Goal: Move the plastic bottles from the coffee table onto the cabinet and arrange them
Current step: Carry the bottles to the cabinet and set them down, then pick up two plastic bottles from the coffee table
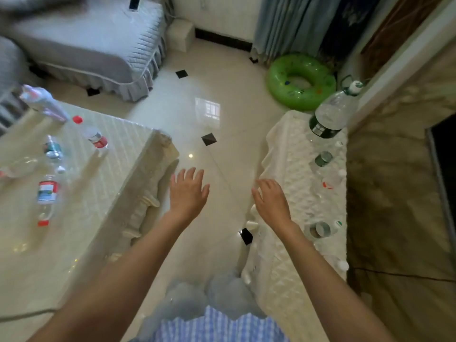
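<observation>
Roughly halfway: several bottles already on the cabinet (291, 149), a few (some lying down) on the desk (118, 183). Left hand (188, 191) and right hand (270, 198) both spread, holding nothing.

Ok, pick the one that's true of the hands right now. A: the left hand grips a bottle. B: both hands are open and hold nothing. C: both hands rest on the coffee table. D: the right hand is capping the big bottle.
B: the left hand and right hand are both spread open above the floor, between the coffee table and the cabinet, touching no bottle.
</observation>
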{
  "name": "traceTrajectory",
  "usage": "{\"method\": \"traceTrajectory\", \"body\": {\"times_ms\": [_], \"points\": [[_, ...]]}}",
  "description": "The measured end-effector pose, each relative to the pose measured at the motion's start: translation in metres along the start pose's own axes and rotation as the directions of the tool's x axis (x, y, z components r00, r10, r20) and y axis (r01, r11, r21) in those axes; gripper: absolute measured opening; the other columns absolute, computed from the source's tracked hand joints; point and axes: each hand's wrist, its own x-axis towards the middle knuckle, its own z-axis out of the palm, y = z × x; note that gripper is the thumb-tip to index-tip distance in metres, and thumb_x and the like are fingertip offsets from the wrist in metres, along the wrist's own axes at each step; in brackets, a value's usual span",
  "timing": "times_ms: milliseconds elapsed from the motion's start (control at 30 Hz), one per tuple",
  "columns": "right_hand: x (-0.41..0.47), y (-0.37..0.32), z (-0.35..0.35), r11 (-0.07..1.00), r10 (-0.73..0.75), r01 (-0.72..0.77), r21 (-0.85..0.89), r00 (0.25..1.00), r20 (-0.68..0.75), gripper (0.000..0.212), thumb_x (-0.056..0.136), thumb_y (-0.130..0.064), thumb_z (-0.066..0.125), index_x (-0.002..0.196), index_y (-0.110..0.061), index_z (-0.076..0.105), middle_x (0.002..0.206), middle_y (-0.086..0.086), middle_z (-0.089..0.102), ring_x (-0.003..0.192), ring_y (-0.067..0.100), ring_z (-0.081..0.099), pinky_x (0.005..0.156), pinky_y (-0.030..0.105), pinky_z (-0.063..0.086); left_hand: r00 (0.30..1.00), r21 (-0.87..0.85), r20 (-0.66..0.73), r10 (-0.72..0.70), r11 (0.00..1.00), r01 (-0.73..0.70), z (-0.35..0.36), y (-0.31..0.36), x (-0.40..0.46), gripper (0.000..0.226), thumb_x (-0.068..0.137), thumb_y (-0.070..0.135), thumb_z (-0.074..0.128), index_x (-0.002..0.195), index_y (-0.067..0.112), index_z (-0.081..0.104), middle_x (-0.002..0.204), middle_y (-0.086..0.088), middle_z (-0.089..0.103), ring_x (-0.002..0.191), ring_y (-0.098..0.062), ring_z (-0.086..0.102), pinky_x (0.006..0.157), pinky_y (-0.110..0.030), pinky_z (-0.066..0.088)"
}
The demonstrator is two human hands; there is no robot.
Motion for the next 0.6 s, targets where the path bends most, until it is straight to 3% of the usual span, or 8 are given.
{"method": "traceTrajectory", "body": {"times_ms": [300,600], "points": [[0.004,-0.126,0.067,0.970,-0.242,0.243,0.006,0.961,0.132,0.036,0.097,-0.022,0.049,0.126,-0.002,0.054,0.122,0.015,0.059,0.119,0.030,0.048,0.107,0.038,0.033,0.946,-0.059,-0.073,-0.316,0.948,0.312,-0.022,-0.153,-0.074,0.048,0.089,0.037,0.052,0.132,0.016,0.049,0.137,-0.009,0.049,0.126,-0.033,0.042,0.104,-0.049,0.030],[-0.012,-0.233,0.128,0.933,-0.357,0.358,0.037,0.906,0.226,0.040,0.098,-0.027,0.044,0.132,-0.007,0.050,0.132,0.011,0.052,0.127,0.027,0.041,0.107,0.038,0.034,0.849,-0.144,-0.166,-0.501,0.864,0.482,-0.040,-0.265,-0.155,0.045,0.087,0.033,0.057,0.127,0.013,0.053,0.131,-0.011,0.053,0.120,-0.032,0.046,0.099,-0.044,0.032]]}}
